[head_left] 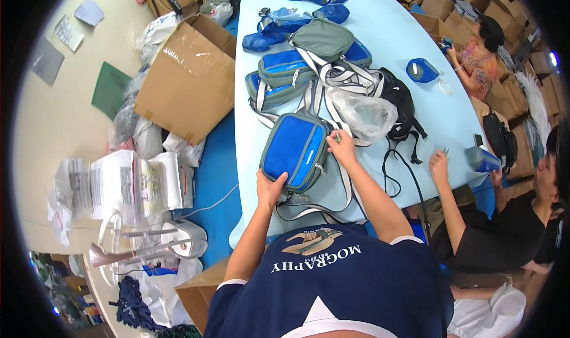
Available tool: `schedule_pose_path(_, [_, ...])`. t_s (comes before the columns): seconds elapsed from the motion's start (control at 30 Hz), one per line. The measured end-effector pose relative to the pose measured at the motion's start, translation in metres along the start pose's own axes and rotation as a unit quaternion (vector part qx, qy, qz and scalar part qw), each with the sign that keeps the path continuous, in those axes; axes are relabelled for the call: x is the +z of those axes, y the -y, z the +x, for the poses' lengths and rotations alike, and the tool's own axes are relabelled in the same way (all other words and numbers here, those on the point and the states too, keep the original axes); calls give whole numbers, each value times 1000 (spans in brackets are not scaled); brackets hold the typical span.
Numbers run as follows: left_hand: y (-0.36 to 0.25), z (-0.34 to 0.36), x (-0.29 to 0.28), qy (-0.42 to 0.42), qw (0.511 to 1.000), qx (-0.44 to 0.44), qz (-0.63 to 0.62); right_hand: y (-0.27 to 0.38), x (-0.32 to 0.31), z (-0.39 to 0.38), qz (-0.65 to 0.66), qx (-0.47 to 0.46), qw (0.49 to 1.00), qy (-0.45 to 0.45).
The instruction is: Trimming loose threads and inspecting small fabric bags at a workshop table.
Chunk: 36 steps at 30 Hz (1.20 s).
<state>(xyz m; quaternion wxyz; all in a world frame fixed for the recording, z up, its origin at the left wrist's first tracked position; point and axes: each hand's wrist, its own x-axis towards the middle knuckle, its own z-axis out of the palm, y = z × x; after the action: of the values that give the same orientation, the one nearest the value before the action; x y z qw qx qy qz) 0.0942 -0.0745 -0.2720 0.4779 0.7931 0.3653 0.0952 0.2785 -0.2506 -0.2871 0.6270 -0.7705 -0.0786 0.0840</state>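
Bag gripped by left hand at pale table near carton, right hand closed.

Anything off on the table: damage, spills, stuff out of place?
No clear damage or spill. Slightly odd: a crumpled clear plastic bag lies against looped, tangled straps, and a black bag sits beside blue-and-grey pouches, unlike them in colour. The held pouch in the left hand looks intact on its visible side.

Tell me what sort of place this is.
Probably a bag workshop: blue and grey bags heaped on a long table, a big cardboard box to its left, and people working on its right.
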Motion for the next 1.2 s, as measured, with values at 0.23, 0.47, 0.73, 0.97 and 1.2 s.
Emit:
schedule_pose_path(0.23, [35, 14, -12, 26, 900, -20, -434, 30, -4, -41, 87, 54, 991, 85])
schedule_pose_path(0.47, [19, 16, -45, 80, 862, 9, -501, 71, -18, -72, 163, -1, 981, 109])
schedule_pose_path(0.73, [23, 15, -58, 122, 843, 9, -525, 91, -32, -83, 120, -30, 987, 105])
schedule_pose_path(0.97, [13, 42, -59, 219, 843, 0, -492, 73, -33, -57, 142, 30, 980, 136])
schedule_pose_path(1.2, [-3, 74, -32, 145, 977, 63, -145, 31, -42, -58, 91, 193, 971, 107])
